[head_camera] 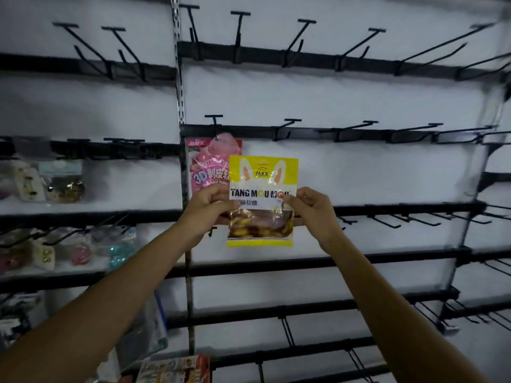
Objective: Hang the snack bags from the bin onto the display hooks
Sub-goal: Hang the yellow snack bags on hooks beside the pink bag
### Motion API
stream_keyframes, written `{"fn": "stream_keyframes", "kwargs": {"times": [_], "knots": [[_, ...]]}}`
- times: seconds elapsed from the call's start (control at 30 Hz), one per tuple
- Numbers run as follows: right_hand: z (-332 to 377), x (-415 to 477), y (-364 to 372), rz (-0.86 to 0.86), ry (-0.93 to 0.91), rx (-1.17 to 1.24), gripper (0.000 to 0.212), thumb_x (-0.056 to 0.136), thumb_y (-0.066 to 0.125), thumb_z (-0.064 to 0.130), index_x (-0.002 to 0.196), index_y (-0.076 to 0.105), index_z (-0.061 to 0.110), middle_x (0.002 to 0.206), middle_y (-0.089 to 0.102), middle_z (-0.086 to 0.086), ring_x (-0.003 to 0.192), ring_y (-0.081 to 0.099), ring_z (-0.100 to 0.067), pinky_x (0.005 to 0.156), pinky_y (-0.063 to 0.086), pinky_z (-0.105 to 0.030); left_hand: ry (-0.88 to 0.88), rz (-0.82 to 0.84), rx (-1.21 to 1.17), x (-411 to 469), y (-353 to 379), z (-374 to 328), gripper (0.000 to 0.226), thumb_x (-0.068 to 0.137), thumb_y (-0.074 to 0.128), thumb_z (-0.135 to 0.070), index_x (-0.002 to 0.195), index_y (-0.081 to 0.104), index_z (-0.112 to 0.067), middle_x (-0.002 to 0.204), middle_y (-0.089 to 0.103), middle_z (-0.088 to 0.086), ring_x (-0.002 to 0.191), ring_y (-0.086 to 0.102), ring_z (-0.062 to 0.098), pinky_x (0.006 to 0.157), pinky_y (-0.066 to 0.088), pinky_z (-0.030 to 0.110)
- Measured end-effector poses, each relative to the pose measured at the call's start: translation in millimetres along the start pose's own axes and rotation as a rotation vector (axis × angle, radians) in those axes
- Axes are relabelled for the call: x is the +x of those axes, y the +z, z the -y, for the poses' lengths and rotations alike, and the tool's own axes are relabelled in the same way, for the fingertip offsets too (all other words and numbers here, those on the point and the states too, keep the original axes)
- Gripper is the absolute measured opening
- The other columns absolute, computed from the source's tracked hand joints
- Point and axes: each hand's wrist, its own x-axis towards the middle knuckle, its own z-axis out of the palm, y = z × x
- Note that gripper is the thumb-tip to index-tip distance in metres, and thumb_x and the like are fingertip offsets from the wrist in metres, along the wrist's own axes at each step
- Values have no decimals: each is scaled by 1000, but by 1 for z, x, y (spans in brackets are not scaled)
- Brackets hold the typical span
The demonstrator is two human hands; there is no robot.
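A yellow snack bag (pixel 262 172) with rabbit ears and a clear window of brown candies is held upright in front of the display wall. My left hand (pixel 206 207) pinches its left edge and my right hand (pixel 309 207) pinches its right edge. Behind it, up and to the left, a pink snack bag (pixel 210 161) hangs from a black hook (pixel 214 121). To the right along the same rail, an empty hook (pixel 286 125) juts out above the yellow bag's top right corner. The bin is not clearly visible.
Rows of black rails with empty hooks (pixel 356 42) cover the white wall above, right and below. The left panel holds small packaged goods (pixel 65 186) on hooks. Colourful packets (pixel 177 369) lie at the bottom edge. A slotted metal upright (pixel 179 78) divides the panels.
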Motion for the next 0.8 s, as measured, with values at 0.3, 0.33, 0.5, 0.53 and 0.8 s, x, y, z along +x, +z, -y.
{"fn": "stream_keyframes", "kwargs": {"times": [0.3,0.33,0.5,0.53,0.8], "knots": [[47,75,-49,-17,-157,53,11,88,73,14,84,67,5,82,73,-20,72,68,-24,71,56,-42,55,-90,14,35,53,-11,21,80,74,-1,91,71,-19,84,75,-7,79,71,13,70,54,29],[49,85,-52,-5,-173,31,10,87,74,14,81,68,8,82,73,-19,72,67,-23,71,55,-41,60,-106,15,38,56,-11,20,79,75,-3,94,71,-17,88,75,-4,85,71,17,76,55,34],[63,114,-56,118,-254,-156,7,87,75,21,84,75,15,87,75,7,83,65,4,73,45,-15,59,-155,39,50,62,-12,26,79,77,-10,105,71,-11,103,74,6,101,68,29,92,54,50],[65,120,-57,136,-267,-197,8,87,74,21,82,75,16,87,75,10,87,64,6,77,45,-15,63,-162,36,51,62,-14,26,80,76,-9,105,71,-11,103,74,5,101,68,28,90,55,49],[71,145,-52,146,-334,-208,12,91,71,21,82,73,13,82,75,-1,93,66,-5,87,44,-25,177,-171,120,62,63,-28,23,82,73,-5,104,68,-10,104,70,15,86,71,20,68,58,27]]}}
